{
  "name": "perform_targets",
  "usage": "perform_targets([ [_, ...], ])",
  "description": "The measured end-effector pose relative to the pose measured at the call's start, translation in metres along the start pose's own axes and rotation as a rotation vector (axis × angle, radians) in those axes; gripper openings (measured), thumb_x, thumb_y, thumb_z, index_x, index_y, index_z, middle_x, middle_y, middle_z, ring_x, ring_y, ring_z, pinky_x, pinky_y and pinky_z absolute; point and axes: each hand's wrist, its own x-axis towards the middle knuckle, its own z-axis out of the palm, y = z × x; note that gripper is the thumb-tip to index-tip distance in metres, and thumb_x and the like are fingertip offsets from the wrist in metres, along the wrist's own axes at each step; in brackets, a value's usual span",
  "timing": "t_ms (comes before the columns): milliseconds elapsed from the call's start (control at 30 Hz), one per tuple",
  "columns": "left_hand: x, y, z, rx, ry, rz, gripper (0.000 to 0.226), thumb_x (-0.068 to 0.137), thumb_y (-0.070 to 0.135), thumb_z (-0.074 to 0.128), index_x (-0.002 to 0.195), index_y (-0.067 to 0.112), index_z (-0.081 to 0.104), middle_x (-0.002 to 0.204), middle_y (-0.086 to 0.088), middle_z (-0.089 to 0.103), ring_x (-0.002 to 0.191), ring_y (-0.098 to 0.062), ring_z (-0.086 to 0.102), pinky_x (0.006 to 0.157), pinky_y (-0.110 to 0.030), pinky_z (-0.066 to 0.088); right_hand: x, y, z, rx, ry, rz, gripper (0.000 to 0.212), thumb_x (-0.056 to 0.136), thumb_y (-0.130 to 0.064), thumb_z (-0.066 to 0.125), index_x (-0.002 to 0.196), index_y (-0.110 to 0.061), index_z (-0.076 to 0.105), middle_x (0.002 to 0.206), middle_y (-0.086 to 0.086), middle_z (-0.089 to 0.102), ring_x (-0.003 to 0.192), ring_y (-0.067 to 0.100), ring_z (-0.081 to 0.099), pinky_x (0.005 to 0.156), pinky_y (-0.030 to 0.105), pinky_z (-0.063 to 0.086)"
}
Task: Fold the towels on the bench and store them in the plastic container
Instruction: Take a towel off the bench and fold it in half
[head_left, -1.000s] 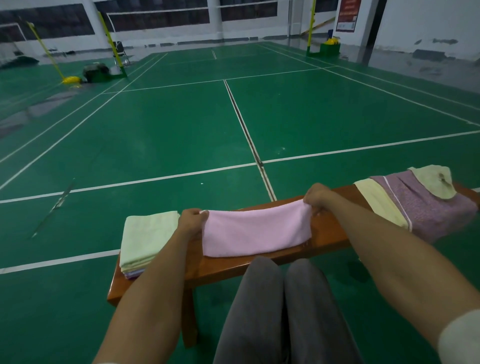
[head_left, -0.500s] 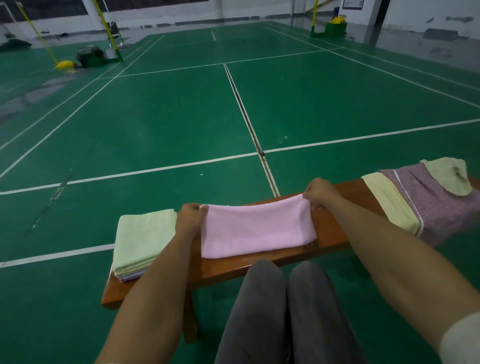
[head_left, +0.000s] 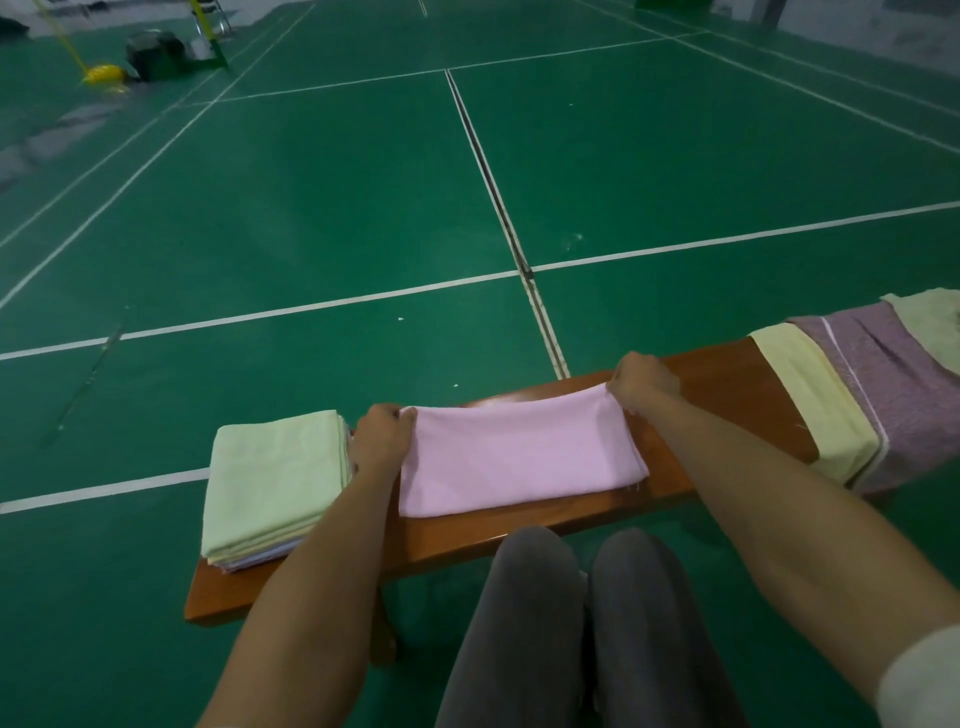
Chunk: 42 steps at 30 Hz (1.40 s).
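Little has changed: left hand (head_left: 382, 436) and right hand (head_left: 641, 384) still pinch the pink towel (head_left: 519, 457) flat on the bench (head_left: 727, 384), mid-frame, fold unfinished.

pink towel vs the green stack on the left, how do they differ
The pink towel is one towel mid-fold; the green stack is several finished towels piled up, with paler edges showing beneath the green top one. The pink towel is gripped at its far corners by the left hand and right hand; the green stack is not gripped. The pink towel lies long along the bench; the green stack is squarer. Both rest flat on the bench.
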Motion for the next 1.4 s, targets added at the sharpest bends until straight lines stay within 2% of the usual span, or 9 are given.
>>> perform_targets([
  [233,0.012,-0.005,0.017,0.033,-0.028,-0.02,0.03,0.099,0.038,0.055,0.085,0.015,0.067,0.083,-0.006,0.069,0.082,-0.028,0.066,0.074,-0.033,0.052,0.009,-0.004,0.016,-0.023,-0.021,0.027,0.02,0.1,-0.021,0.057,0.111,-0.011,0.069,0.111,0.012,0.067,0.095,0.032,0.064,0.073,0.031,0.044],
  [500,0.016,-0.003,0.023,0.045,-0.139,-0.165,0.042,0.096,0.041,0.064,0.106,0.001,0.067,0.095,-0.011,0.07,0.084,-0.029,0.065,0.074,-0.033,0.054,-0.004,-0.009,0.034,0.108,-0.125,0.076,0.049,0.097,-0.031,0.063,0.139,-0.008,0.051,0.135,0.015,0.058,0.115,0.032,0.06,0.08,0.037,0.053],
  [600,0.013,0.003,0.021,0.058,-0.246,-0.24,0.052,0.096,0.044,0.064,0.127,0.002,0.06,0.11,-0.01,0.064,0.099,-0.029,0.063,0.082,-0.034,0.053,-0.013,-0.023,0.035,0.07,-0.154,0.064,0.069,0.095,-0.025,0.062,0.154,-0.008,0.03,0.154,0.019,0.038,0.137,0.039,0.044,0.104,0.047,0.047],
  [700,0.007,0.007,0.024,0.039,-0.316,-0.291,0.063,0.095,0.045,0.067,0.14,0.005,0.05,0.138,-0.013,0.058,0.122,-0.032,0.058,0.099,-0.038,0.052,-0.027,-0.045,0.042,-0.001,-0.18,-0.013,0.069,0.095,-0.024,0.059,0.155,-0.009,0.028,0.157,0.019,0.031,0.14,0.04,0.038,0.106,0.047,0.044],
  [900,0.004,0.006,0.02,-0.093,-0.361,-0.319,0.069,0.09,0.044,0.073,0.141,0.007,0.046,0.144,-0.013,0.053,0.126,-0.033,0.055,0.102,-0.043,0.051,-0.051,-0.069,0.063,-0.248,-0.171,-0.05,0.086,0.089,-0.033,0.067,0.157,-0.008,0.021,0.163,0.025,0.01,0.149,0.049,0.016,0.117,0.054,0.03],
  [1033,0.007,0.009,0.013,-0.317,-0.393,-0.42,0.067,0.088,0.04,0.077,0.14,0.009,0.048,0.138,-0.011,0.056,0.117,-0.034,0.059,0.097,-0.048,0.055,-0.068,-0.098,0.065,-0.196,0.016,-0.33,0.05,0.089,-0.02,0.06,0.136,-0.007,0.05,0.137,0.019,0.048,0.123,0.034,0.047,0.103,0.041,0.044],
  [1167,0.003,0.023,0.011,-0.377,-0.37,-0.386,0.048,0.089,0.024,0.077,0.125,0.002,0.055,0.116,-0.016,0.065,0.092,-0.03,0.063,0.077,-0.04,0.058,-0.099,-0.135,0.07,0.29,-0.351,-0.484,0.037,0.092,-0.02,0.063,0.127,-0.013,0.056,0.124,0.011,0.064,0.102,0.027,0.063,0.083,0.038,0.056],
  [1300,0.002,0.028,0.008,-0.342,-0.243,-0.328,0.023,0.079,0.019,0.074,0.092,0.002,0.064,0.096,-0.019,0.073,0.078,-0.028,0.07,0.071,-0.038,0.06,-0.125,-0.154,0.071,0.446,-0.658,-0.452,0.067,0.082,-0.02,0.076,0.141,-0.013,0.043,0.117,0.015,0.067,0.092,0.032,0.071,0.074,0.042,0.062],
  [1400,-0.004,0.032,0.007,-0.318,-0.228,-0.304,0.015,0.088,0.016,0.067,0.084,0.002,0.065,0.084,-0.017,0.073,0.074,-0.029,0.074,0.077,-0.045,0.064,-0.131,-0.152,0.075,0.45,-0.826,-0.458,0.084,0.079,-0.05,0.08,0.145,-0.033,0.031,0.123,0.003,0.063,0.091,0.023,0.072,0.067,0.031,0.062],
])
